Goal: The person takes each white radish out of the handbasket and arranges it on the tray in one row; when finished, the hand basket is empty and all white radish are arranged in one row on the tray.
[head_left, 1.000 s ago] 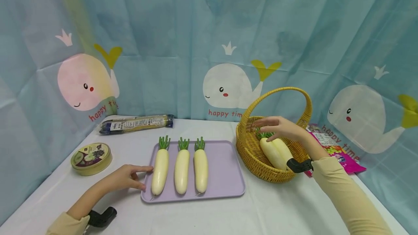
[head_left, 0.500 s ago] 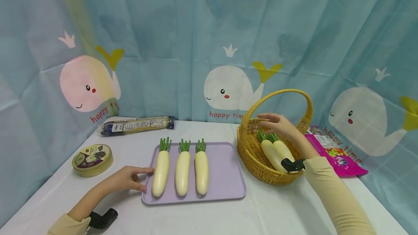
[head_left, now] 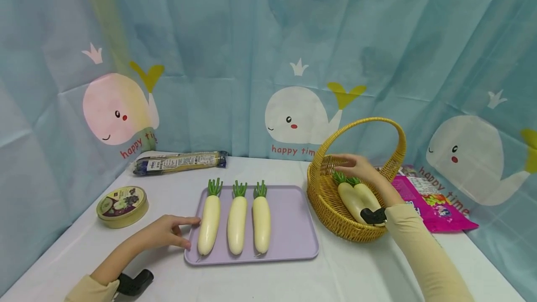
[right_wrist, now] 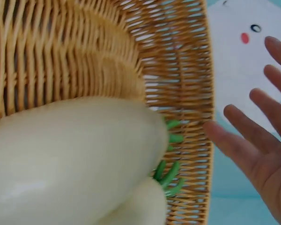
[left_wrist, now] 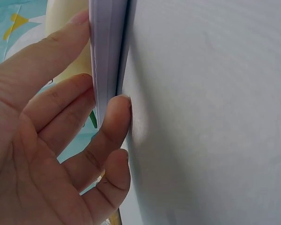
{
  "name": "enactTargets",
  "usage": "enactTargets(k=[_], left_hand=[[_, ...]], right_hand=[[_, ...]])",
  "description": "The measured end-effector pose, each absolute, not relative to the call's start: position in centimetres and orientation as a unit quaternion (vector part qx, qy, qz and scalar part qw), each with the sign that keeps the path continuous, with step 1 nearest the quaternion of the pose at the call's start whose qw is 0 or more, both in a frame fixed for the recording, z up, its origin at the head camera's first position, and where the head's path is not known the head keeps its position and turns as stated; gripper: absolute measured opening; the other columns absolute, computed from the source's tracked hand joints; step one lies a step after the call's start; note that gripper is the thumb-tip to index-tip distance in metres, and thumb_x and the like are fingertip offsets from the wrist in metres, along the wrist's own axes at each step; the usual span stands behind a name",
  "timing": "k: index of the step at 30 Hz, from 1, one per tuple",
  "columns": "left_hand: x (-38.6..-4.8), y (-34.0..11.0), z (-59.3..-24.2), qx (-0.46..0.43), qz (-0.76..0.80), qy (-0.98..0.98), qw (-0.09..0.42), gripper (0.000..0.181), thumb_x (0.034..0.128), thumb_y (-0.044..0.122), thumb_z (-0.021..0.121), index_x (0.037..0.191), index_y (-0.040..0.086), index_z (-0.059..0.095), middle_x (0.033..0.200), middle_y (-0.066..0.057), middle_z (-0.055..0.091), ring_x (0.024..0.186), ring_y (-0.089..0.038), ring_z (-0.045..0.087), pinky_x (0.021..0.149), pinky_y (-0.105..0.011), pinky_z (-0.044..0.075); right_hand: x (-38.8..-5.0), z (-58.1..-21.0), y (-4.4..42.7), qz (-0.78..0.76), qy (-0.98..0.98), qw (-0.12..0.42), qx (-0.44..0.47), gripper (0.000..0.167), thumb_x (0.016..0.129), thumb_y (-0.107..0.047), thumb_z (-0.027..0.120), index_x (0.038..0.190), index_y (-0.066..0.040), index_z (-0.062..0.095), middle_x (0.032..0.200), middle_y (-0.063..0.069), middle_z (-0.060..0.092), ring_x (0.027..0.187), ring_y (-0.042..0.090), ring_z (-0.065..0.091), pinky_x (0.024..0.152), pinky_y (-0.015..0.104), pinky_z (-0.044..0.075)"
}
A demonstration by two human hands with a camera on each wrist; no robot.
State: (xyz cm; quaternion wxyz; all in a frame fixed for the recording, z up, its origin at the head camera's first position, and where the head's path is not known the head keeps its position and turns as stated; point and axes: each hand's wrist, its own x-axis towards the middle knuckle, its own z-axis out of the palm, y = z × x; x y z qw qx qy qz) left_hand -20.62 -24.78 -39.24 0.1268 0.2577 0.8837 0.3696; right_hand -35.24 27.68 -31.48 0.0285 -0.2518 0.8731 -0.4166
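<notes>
My left hand (head_left: 163, 234) touches the left rim of a lilac tray (head_left: 293, 223), fingers extended loosely. In the left wrist view its fingertips meet the tray's edge (left_wrist: 105, 56). Three white radishes with green tops lie side by side on the tray: a left one (head_left: 209, 225), a middle one (head_left: 237, 225) and a right one (head_left: 262, 224). Over the back of a wicker basket (head_left: 331, 216) hovers my right hand (head_left: 354, 167), fingers spread and holding nothing. Two more white radishes, one on the left (head_left: 351, 202) and one on the right (right_wrist: 70, 159), lie under it in the basket.
A round tin (head_left: 122, 206) stands left of the tray. Behind lies a long clear-wrapped packet (head_left: 180, 162). A pink bag (head_left: 444, 209) lies right of the basket, whose tall handle (head_left: 358, 122) arches over it. A blue whale-print curtain (head_left: 235, 59) closes the back.
My right hand has come down slightly over the radish tops in the basket. My left hand stays at the tray's rim. The whole view has shifted a little.
</notes>
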Motion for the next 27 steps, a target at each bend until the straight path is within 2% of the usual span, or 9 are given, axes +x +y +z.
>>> enactTargets(k=[4,10,12,14,17,18,21,27], left_hand=[[-20.6,-24.8,-39.3,0.261,0.37,0.883,0.125,0.065,0.0732,0.026,0.073,0.124,-0.006,0.048,0.088,-0.005,0.061,0.061,-0.009,0.047,0.054,-0.025,0.039],[-20.7,-24.8,-39.3,0.255,0.372,0.883,0.128,0.066,0.0733,0.027,0.073,0.125,-0.006,0.048,0.094,-0.008,0.061,0.062,-0.009,0.049,0.055,-0.026,0.039],[-20.7,-24.8,-39.3,0.255,0.373,0.883,0.129,0.066,0.0735,0.027,0.072,0.125,-0.007,0.047,0.089,-0.006,0.061,0.061,-0.009,0.048,0.054,-0.026,0.039],[-20.6,-24.8,-39.2,0.254,0.372,0.883,0.129,0.066,0.0736,0.027,0.072,0.125,-0.007,0.047,0.085,-0.004,0.06,0.06,-0.009,0.046,0.053,-0.025,0.038],[-20.5,-24.8,-39.2,0.255,0.369,0.884,0.128,0.066,0.0736,0.027,0.072,0.125,-0.007,0.047,0.082,-0.002,0.059,0.059,-0.009,0.044,0.052,-0.025,0.036],[-20.5,-24.7,-39.2,0.256,0.369,0.884,0.127,0.066,0.0736,0.027,0.072,0.125,-0.007,0.047,0.085,-0.002,0.059,0.059,-0.009,0.043,0.052,-0.025,0.036],[-20.5,-24.7,-39.2,0.258,0.371,0.883,0.127,0.066,0.0737,0.026,0.072,0.125,-0.007,0.047,0.087,-0.003,0.06,0.059,-0.009,0.044,0.052,-0.025,0.037],[-20.5,-24.8,-39.1,0.264,0.367,0.884,0.121,0.066,0.0731,0.026,0.073,0.124,-0.007,0.047,0.08,-0.002,0.06,0.06,-0.008,0.047,0.054,-0.025,0.039]], right_hand=[[-35.5,-32.5,27.7,-0.358,0.901,0.046,-0.239,0.053,0.086,-0.024,0.062,0.131,-0.003,0.044,0.133,0.021,0.038,0.113,0.041,0.041,0.077,0.046,0.043],[-35.4,-33.2,27.2,-0.231,0.94,0.044,-0.249,0.055,0.084,-0.022,0.064,0.13,0.003,0.043,0.128,0.028,0.04,0.108,0.046,0.043,0.081,0.051,0.039],[-35.3,-33.2,27.1,-0.218,0.941,0.052,-0.252,0.057,0.083,-0.021,0.065,0.13,0.004,0.042,0.127,0.03,0.04,0.108,0.047,0.042,0.081,0.052,0.038],[-35.2,-33.1,27.1,-0.216,0.942,0.064,-0.25,0.06,0.082,-0.023,0.067,0.13,0.003,0.042,0.128,0.029,0.038,0.11,0.047,0.039,0.083,0.054,0.035],[-35.3,-33.2,27.6,-0.211,0.939,0.08,-0.258,0.066,0.079,-0.033,0.068,0.131,-0.002,0.043,0.133,0.029,0.033,0.113,0.049,0.034,0.084,0.055,0.033],[-35.9,-33.7,28.2,-0.212,0.936,0.082,-0.27,0.066,0.079,-0.038,0.067,0.133,-0.007,0.044,0.136,0.026,0.03,0.113,0.048,0.035,0.083,0.055,0.034],[-36.1,-33.9,28.6,-0.207,0.935,0.109,-0.265,0.07,0.077,-0.042,0.068,0.134,-0.01,0.043,0.14,0.025,0.021,0.115,0.05,0.03,0.084,0.056,0.032],[-34.8,-33.1,27.5,-0.201,0.943,0.141,-0.222,0.069,0.076,-0.022,0.071,0.133,0.002,0.039,0.139,0.031,0.013,0.12,0.053,0.016,0.089,0.059,0.024]])
